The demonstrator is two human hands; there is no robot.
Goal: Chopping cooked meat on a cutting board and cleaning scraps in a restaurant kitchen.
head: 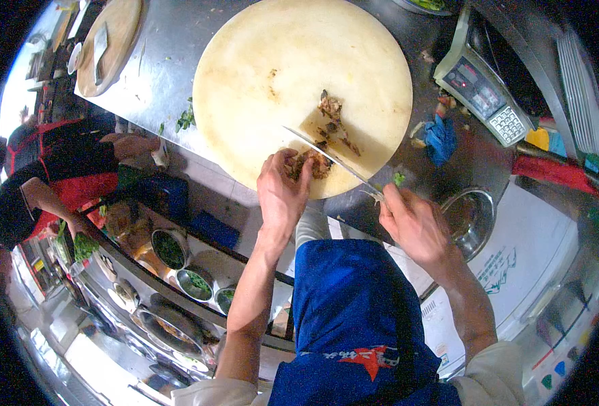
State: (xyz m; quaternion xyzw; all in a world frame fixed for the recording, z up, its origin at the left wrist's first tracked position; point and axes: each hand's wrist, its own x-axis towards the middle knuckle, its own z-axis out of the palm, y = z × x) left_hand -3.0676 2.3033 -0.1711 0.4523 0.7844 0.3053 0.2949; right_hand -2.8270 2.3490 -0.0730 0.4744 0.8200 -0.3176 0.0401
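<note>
A big round cutting board [248, 61], pale yellow, lies on a metal worktop before me. My left hand [283, 182] presses its fingertips around a piece of dark browned meat [322, 165] near the board's front edge. In my right hand [413, 221] is the handle of a knife [324, 152]. Its long blade slants over the board, with its edge right beside the held meat; whether it touches the meat I cannot tell. Beyond the blade lie loose browned meat scraps [331, 107], some with dark edges.
At right stand a digital scale [482, 101], a crumpled blue cloth [439, 139] and a metal bowl [469, 223]. A second board [121, 30] carries a cleaver [100, 48] at upper left. Another person [50, 177] leans over a counter at left, near bowls of chopped greens [195, 285].
</note>
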